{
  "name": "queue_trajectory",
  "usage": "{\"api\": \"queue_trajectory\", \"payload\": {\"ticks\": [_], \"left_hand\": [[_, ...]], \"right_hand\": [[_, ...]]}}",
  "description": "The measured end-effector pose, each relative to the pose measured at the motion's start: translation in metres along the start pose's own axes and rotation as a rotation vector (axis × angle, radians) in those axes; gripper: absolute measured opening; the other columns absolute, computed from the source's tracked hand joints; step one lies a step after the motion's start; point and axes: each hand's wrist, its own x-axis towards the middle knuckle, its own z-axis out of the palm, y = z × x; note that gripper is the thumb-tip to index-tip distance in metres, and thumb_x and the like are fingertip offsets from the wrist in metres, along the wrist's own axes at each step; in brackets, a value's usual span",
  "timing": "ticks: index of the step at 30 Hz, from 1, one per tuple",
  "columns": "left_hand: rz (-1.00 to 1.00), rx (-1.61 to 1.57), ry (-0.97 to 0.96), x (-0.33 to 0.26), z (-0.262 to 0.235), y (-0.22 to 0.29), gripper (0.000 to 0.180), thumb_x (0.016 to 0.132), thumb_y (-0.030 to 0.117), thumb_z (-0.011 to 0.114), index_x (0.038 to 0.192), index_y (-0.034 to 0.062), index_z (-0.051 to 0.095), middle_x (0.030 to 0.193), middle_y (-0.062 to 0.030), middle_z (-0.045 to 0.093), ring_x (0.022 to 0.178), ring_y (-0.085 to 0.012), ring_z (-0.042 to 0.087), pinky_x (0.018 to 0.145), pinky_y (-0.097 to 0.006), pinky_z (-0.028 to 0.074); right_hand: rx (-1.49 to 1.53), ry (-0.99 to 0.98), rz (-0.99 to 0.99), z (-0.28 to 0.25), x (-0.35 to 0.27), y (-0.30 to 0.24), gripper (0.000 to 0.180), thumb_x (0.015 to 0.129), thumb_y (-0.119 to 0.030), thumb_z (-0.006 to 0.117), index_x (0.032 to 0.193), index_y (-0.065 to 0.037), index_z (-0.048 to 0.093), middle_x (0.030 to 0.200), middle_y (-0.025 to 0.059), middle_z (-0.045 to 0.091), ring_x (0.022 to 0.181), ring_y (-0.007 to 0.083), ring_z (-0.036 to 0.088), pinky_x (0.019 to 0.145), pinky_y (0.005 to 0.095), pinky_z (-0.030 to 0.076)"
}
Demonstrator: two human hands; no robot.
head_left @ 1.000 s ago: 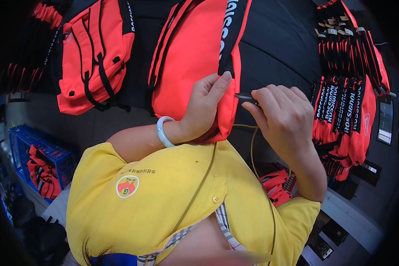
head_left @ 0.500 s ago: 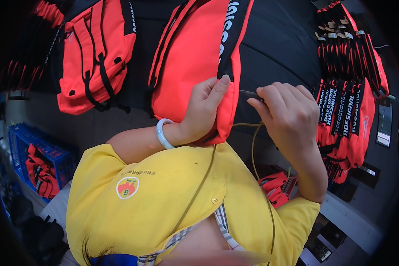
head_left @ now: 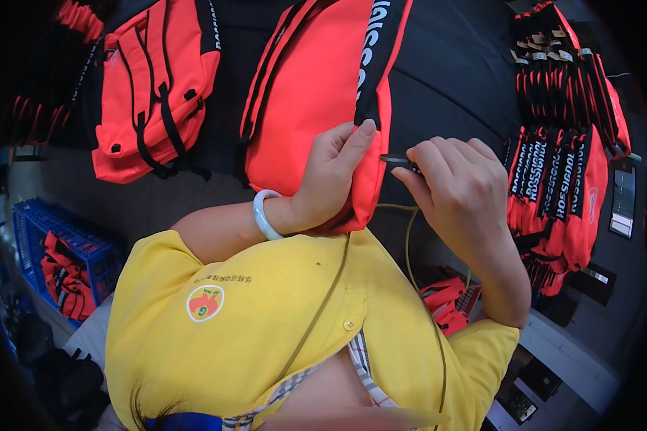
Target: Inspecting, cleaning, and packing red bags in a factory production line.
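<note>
A bright red-orange backpack [head_left: 302, 100] with a black side strip and white lettering lies in front of me, its lower end toward my body. My left hand [head_left: 329, 172], with a pale bangle on the wrist, grips the bag's lower right corner, thumb on top and the other fingers partly hidden. My right hand [head_left: 460, 187] is closed around small thread snips [head_left: 392, 159], most of them hidden in the fist. Their slim metal tip reaches the bag's right edge. A tan cord [head_left: 410, 241] hangs from my neck and runs near the right hand.
Another red backpack [head_left: 151, 93], straps up, lies on the dark table [head_left: 446, 93] to the left. Stacked red-and-black bags [head_left: 561, 172] stand at right, with more at far left. A blue crate [head_left: 101, 248] holding red bags sits lower left. More red fabric [head_left: 449, 305] lies below my right forearm.
My right hand has shifted slightly left, bringing the snips' tip up to the bag's edge. My left hand and the backpack stay nearly still.
</note>
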Motion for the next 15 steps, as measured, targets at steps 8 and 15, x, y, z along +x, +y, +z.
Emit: {"api": "queue_trajectory", "payload": {"ticks": [8, 15], "left_hand": [[-0.021, 0.000, 0.010, -0.0013, 0.0005, -0.0032, 0.036, 0.102, 0.026, 0.048, 0.071, 0.0085, 0.048, 0.064, 0.0095, 0.037, 0.061, 0.0005, 0.029, 0.051, -0.020, 0.026], [-0.039, 0.008, -0.006, -0.0030, -0.0019, -0.0016, 0.036, 0.103, 0.026, 0.046, 0.072, 0.0085, 0.048, 0.063, 0.0096, 0.038, 0.060, 0.0008, 0.030, 0.051, -0.019, 0.027]], "right_hand": [[-0.101, -0.093, -0.060, -0.0043, 0.0097, -0.0024, 0.028, 0.070, -0.021, 0.071, 0.070, -0.010, 0.046, 0.062, 0.0009, 0.045, 0.058, 0.0155, 0.051, 0.055, 0.0310, 0.036], [-0.050, 0.002, -0.054, -0.0018, 0.0041, 0.0057, 0.026, 0.073, -0.021, 0.070, 0.071, -0.010, 0.047, 0.063, 0.0014, 0.046, 0.058, 0.0166, 0.052, 0.055, 0.0314, 0.036]]}}
